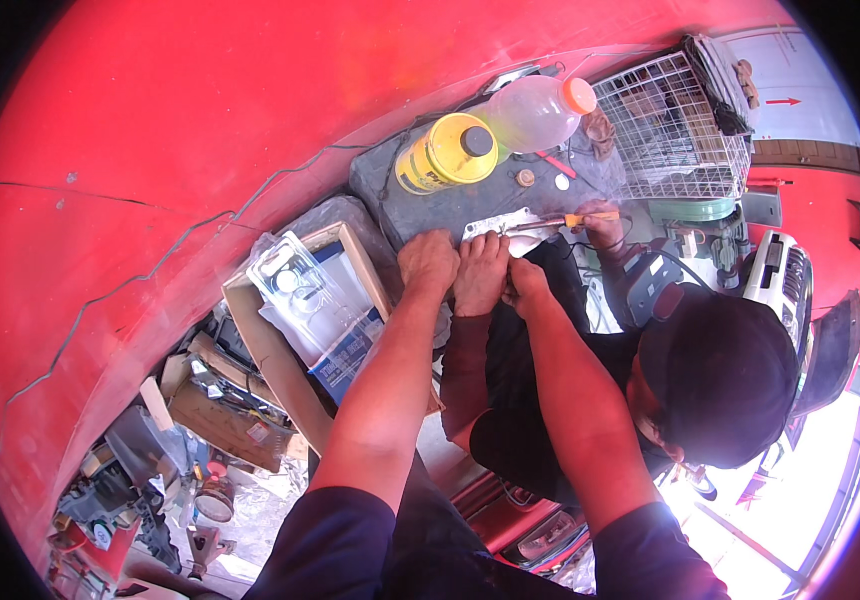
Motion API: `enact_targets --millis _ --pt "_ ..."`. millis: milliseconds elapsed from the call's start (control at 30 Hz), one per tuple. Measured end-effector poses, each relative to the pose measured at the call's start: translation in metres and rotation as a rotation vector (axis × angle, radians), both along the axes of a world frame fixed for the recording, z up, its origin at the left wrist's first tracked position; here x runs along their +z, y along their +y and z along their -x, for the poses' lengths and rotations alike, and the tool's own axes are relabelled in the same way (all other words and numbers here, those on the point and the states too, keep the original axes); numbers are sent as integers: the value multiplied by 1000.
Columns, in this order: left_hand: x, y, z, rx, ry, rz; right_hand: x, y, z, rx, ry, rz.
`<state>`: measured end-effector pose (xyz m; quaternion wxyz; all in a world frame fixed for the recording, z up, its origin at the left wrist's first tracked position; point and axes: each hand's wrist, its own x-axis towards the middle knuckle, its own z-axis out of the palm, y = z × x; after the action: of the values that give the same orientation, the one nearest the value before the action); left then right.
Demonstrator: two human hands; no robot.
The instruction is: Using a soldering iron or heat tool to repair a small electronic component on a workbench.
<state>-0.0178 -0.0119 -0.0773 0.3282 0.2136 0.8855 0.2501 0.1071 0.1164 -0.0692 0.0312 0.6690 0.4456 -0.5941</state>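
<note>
The pale part [495, 222] lies at the edge of the grey surface [485, 195], long axis roughly left-right. Left hand [429, 262] is near its left end, right hand [527, 284] below, similarly near; fingers curl, their pinch I cannot tell.

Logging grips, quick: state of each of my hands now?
Left hand: looks curled; can't tell if holding anything.
Right hand: looks curled, partly hidden; hold can't be told.

Left hand [428, 262] and right hand [527, 285] flank a co-worker's hand [482, 272] near a metal part [495, 222]; yellow bottle [438, 155] and clear bottle [530, 112] stand behind; wire basket [662, 125], rightward.
</note>
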Motion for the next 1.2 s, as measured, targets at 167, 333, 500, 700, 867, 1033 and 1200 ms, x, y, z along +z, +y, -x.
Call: enact_targets --millis 167,333,500,700,867,1033,1200 --pt "3 -1 1 -2 -9 1 3 -2 2 38 -34 -6" --pt "4 -1 1 -6 -12 4 9 -3 5 51 -36 -12" --pt "3 -1 1 -1 -12 2 8 -4 5 19 -2 1" --pt "1 -1 0 13 -9 -16 8 -4 5 2 10 1" --pt "2 -1 1 15 -26 -2 6 -3 4 49 -31 -16" --pt "7 -3 1 4 -8 -37 9 -4 5 56 -35 -14" --pt "9 -3 1 -1 -10 -28 12 -6 8 43 -51 -26"
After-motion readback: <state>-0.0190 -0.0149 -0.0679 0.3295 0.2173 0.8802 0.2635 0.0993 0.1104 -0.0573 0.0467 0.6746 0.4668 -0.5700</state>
